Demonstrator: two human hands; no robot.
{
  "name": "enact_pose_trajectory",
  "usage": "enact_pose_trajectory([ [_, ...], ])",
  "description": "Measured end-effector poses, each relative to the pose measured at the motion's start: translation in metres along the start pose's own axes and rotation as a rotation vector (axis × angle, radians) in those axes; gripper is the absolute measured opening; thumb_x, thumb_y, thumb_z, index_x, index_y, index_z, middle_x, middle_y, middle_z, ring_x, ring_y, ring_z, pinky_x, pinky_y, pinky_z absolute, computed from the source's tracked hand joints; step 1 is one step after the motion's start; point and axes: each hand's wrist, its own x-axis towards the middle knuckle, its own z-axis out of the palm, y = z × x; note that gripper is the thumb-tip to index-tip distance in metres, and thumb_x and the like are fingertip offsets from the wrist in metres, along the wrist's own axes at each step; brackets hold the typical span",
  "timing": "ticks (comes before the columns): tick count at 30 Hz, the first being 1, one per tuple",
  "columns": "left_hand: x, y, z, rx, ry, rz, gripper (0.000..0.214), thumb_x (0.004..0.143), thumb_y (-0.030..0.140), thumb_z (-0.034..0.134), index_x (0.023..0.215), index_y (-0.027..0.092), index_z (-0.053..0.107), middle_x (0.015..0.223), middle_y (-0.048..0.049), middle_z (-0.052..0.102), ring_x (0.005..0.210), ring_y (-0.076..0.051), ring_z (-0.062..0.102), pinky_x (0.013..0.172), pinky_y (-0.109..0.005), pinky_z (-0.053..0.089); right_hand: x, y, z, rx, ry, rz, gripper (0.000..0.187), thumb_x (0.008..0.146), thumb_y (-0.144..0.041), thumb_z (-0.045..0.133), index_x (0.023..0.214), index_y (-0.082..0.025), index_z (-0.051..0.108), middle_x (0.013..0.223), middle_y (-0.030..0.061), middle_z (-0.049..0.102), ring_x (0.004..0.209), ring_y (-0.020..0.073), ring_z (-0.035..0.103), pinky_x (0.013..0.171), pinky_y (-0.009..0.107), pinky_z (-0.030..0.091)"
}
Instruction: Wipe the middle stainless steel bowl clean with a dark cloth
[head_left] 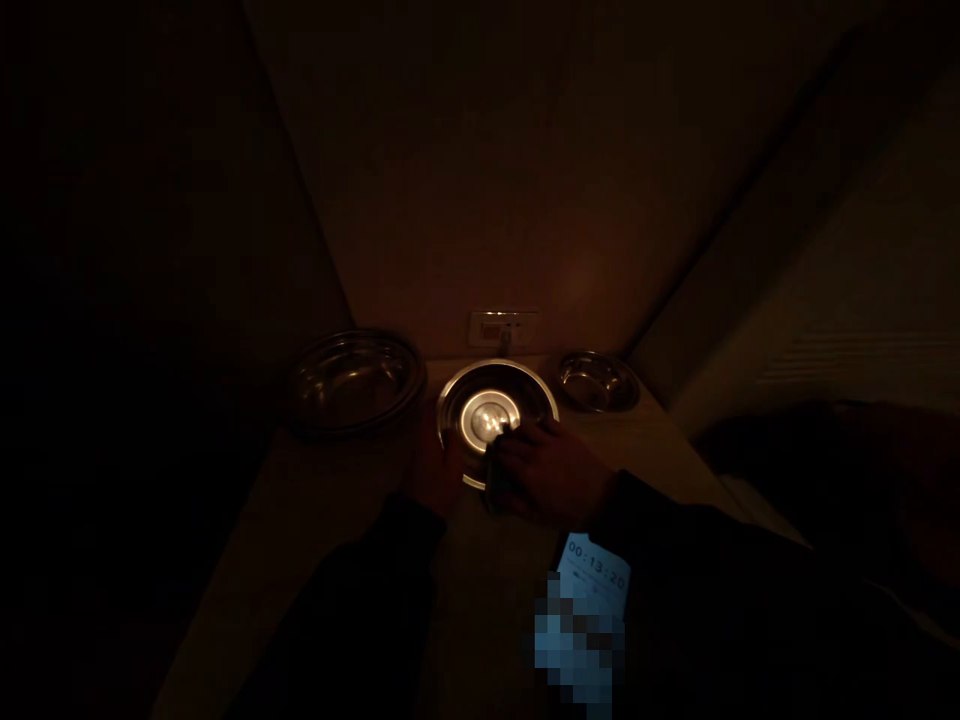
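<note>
A shiny round metal bowl (498,368) stands at the middle of the wooden table, light glinting off its bottom. My left hand (436,470) grips the bowl's left side, though its fingers are only dimly lit. Over the front right rim reaches my right hand (551,470), closed around a dark cloth (496,485) that hangs at the bowl's near edge. Darkness hides the fine detail of both hands.
A larger metal bowl (356,385) stands at the back left, a smaller metal bowl (598,382) at the back right. A wall socket (502,328) with a plug is behind. Near my right forearm lies a lit phone (596,575) on the table (300,520).
</note>
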Motion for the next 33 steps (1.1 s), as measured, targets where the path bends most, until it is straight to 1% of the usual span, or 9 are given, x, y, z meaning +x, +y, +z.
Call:
enact_pose_trajectory([
  [3,-0.001,0.002,0.000,0.020,-0.012,-0.019,0.047,0.086,0.020,0.041,0.132,0.013,0.043,0.128,-0.0155,0.057,0.124,-0.027,0.051,0.108,-0.046,0.036,0.001,0.001,-0.004,-0.005,-0.014,-0.006,0.042,0.088,-0.048,0.053,0.103,-0.011,0.066,0.104,0.0142,0.067,0.104,0.0302,0.051,0.088,0.045,0.035],
  [6,-0.001,0.003,0.002,0.030,-0.011,-0.010,0.047,0.086,0.020,0.040,0.133,0.013,0.043,0.129,-0.0156,0.057,0.123,-0.026,0.052,0.107,-0.044,0.037,-0.001,-0.001,-0.002,0.033,-0.015,-0.002,0.044,0.087,-0.048,0.053,0.105,-0.011,0.065,0.106,0.0142,0.066,0.105,0.0307,0.051,0.089,0.046,0.035],
  [11,-0.003,0.002,0.005,0.042,0.003,-0.005,0.047,0.086,0.023,0.041,0.132,0.012,0.043,0.131,-0.0157,0.056,0.123,-0.026,0.052,0.106,-0.043,0.038,0.001,-0.011,0.009,0.128,0.038,-0.001,0.050,0.085,-0.046,0.055,0.120,-0.009,0.057,0.122,0.0155,0.059,0.111,0.0311,0.047,0.091,0.048,0.037],
  [15,-0.003,-0.003,0.006,0.015,0.006,-0.054,0.047,0.088,0.027,0.041,0.133,0.016,0.043,0.132,-0.0138,0.055,0.126,-0.026,0.049,0.107,-0.043,0.038,0.014,-0.015,0.017,0.188,0.093,0.011,0.061,0.086,-0.044,0.054,0.134,-0.008,0.044,0.137,0.0161,0.048,0.122,0.0317,0.039,0.097,0.050,0.035],
  [19,-0.003,-0.009,0.006,-0.005,0.045,-0.008,0.045,0.089,0.031,0.043,0.132,0.018,0.044,0.133,-0.0122,0.055,0.130,-0.024,0.046,0.109,-0.041,0.036,0.022,-0.018,0.023,0.206,0.121,0.036,0.068,0.085,-0.043,0.052,0.140,-0.007,0.036,0.144,0.0154,0.041,0.127,0.0331,0.033,0.099,0.051,0.033],
  [23,-0.003,-0.007,0.002,0.011,0.033,-0.011,0.044,0.089,0.030,0.042,0.131,0.017,0.045,0.134,-0.0135,0.054,0.127,-0.024,0.049,0.107,-0.040,0.039,0.013,-0.016,0.020,0.147,0.103,0.009,0.059,0.087,-0.045,0.051,0.134,-0.009,0.046,0.139,0.0132,0.048,0.120,0.0333,0.040,0.096,0.051,0.034],
  [27,-0.003,0.003,-0.002,0.031,-0.035,0.035,0.045,0.089,0.027,0.039,0.132,0.015,0.044,0.133,-0.0143,0.055,0.122,-0.025,0.053,0.105,-0.042,0.041,-0.005,0.003,0.009,0.021,0.024,-0.057,0.046,0.089,-0.046,0.052,0.119,-0.012,0.059,0.122,0.0124,0.062,0.107,0.0304,0.048,0.087,0.048,0.036],
  [30,-0.003,0.012,-0.002,0.037,-0.059,0.078,0.044,0.089,0.026,0.039,0.132,0.018,0.044,0.129,-0.0121,0.058,0.121,-0.025,0.054,0.105,-0.043,0.040,-0.013,0.020,-0.001,-0.096,-0.004,-0.081,0.036,0.091,-0.041,0.049,0.107,-0.014,0.066,0.112,0.0123,0.066,0.106,0.0302,0.048,0.089,0.048,0.033],
  [33,-0.004,0.016,-0.001,0.041,-0.055,0.061,0.045,0.089,0.025,0.039,0.132,0.017,0.044,0.126,-0.0121,0.060,0.119,-0.025,0.055,0.103,-0.041,0.042,-0.014,0.024,-0.005,-0.146,0.000,-0.053,0.031,0.091,-0.036,0.049,0.100,-0.013,0.068,0.107,0.0142,0.066,0.106,0.0307,0.048,0.089,0.047,0.033],
])
